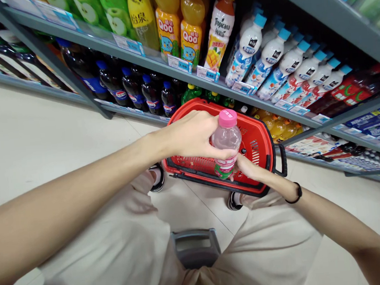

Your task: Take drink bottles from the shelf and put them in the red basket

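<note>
**Both hands on a pink-capped bottle over the red basket**

Left hand (192, 135) first: you have it wrapped around the upper body of the bottle (226, 143), fingers curled across the clear plastic just under the pink cap (228, 118). Your right hand (248, 166) comes in from below and grips the bottle at its base, by the printed label, so both hands are clasped on the same thing. The bottle stands nearly upright and sits directly above the basket (258, 130).

Taking everything else from the basket, largest down. Behind it and above it runs the shelving (156, 63), a grey rack that fills the far side of the view. Beneath the basket is the pale floor (26, 139), and your legs in light trousers come up to its near rim, with your shoes at its near corners. Above the basket to its right stand rows of white bottles with blue caps (270, 55); above it to its left are orange juice bottles (191, 22). To the left of the basket, at its own level, dark cola bottles (132, 90) line the lower shelf. On the wrist nearest the basket's right handle you wear a black band (297, 193).
</note>
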A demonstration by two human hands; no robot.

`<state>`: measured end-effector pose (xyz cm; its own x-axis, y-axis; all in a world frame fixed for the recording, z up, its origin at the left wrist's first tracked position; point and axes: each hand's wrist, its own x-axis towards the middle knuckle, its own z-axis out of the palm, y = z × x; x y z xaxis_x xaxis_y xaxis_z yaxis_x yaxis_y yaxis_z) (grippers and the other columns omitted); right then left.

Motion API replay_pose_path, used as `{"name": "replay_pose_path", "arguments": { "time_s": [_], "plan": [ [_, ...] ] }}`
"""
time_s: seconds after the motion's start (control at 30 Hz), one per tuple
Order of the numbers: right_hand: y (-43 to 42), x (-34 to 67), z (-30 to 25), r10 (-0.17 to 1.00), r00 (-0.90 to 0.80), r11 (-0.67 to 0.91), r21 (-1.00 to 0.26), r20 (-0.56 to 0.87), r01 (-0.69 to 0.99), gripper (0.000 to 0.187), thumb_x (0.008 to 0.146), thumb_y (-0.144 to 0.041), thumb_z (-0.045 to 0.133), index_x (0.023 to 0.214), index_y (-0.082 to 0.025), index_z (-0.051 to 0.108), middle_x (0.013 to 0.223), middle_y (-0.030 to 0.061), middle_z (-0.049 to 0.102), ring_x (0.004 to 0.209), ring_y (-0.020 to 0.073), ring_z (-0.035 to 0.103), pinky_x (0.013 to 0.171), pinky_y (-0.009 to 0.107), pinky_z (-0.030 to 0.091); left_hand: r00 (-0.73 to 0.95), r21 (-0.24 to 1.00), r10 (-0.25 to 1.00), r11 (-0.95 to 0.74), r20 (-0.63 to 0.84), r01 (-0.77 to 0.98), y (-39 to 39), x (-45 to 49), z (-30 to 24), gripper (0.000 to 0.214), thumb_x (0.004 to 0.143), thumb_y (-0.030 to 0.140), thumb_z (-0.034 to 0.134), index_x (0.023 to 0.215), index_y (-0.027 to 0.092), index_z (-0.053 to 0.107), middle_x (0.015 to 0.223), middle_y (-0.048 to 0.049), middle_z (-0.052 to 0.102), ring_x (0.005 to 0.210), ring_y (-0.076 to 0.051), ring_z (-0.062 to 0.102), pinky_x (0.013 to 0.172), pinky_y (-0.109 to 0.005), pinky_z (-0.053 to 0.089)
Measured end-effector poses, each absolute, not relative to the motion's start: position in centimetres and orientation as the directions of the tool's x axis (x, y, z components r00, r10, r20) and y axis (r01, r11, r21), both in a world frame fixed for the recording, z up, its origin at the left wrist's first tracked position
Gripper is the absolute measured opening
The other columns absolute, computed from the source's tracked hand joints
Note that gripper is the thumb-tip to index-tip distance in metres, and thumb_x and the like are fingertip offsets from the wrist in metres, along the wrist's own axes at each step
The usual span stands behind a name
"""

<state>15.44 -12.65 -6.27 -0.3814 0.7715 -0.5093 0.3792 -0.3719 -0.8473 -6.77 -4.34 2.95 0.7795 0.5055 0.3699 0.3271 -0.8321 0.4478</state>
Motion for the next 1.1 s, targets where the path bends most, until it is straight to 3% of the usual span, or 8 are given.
{"name": "replay_pose_path", "arguments": {
  "time_s": [0.3, 0.57, 0.87, 1.1],
  "plan": [
    [-12.56, 15.48, -6.49, 0.774, -0.380, -0.373, -0.850, -0.506, 0.372, 0.059, 0.100, -0.057, 0.032, 0.093, -0.011, 0.069, 0.066, 0.0084, 0.070, 0.048, 0.0145, 0.059, 0.051, 0.026, 0.055, 0.797, 0.445, 0.525, -0.816, 0.300, 0.369, -4.34, -6.81, 3.05, 0.050, 0.085, 0.065, 0.062, 0.084, 0.016, 0.071, 0.070, -0.0044, 0.069, 0.062, -0.018, 0.061, 0.060, -0.028, 0.038],
    [-12.48, 15.48, -6.83, 0.768, -0.388, -0.385, -0.852, -0.510, 0.355, 0.066, 0.100, -0.065, 0.031, 0.094, -0.011, 0.069, 0.067, 0.0088, 0.070, 0.047, 0.0144, 0.059, 0.050, 0.027, 0.056, 0.793, 0.429, 0.519, -0.825, 0.319, 0.368, -4.31, -6.82, 2.90, 0.048, 0.084, 0.065, 0.063, 0.081, 0.017, 0.069, 0.067, -0.0036, 0.067, 0.060, -0.017, 0.060, 0.059, -0.028, 0.037],
    [-12.46, 15.52, -6.81, 0.763, -0.384, -0.396, -0.846, -0.519, 0.357, 0.060, 0.103, -0.056, 0.032, 0.099, -0.010, 0.071, 0.065, 0.0073, 0.069, 0.047, 0.0149, 0.059, 0.050, 0.027, 0.055, 0.773, 0.424, 0.502, -0.842, 0.388, 0.333, -4.25, -6.81, 2.75, 0.042, 0.082, 0.061, 0.068, 0.077, 0.020, 0.069, 0.062, -0.0027, 0.065, 0.056, -0.018, 0.060, 0.056, -0.030, 0.037],
    [-12.48, 15.43, -6.58, 0.763, -0.385, -0.390, -0.845, -0.519, 0.365, 0.062, 0.105, -0.051, 0.025, 0.099, -0.010, 0.071, 0.066, 0.0079, 0.071, 0.047, 0.0145, 0.059, 0.050, 0.026, 0.054, 0.789, 0.404, 0.511, -0.837, 0.341, 0.368, -4.28, -6.86, 2.82, 0.049, 0.085, 0.065, 0.062, 0.074, 0.017, 0.066, 0.061, -0.0030, 0.063, 0.054, -0.016, 0.056, 0.055, -0.029, 0.034]
  ]
}}
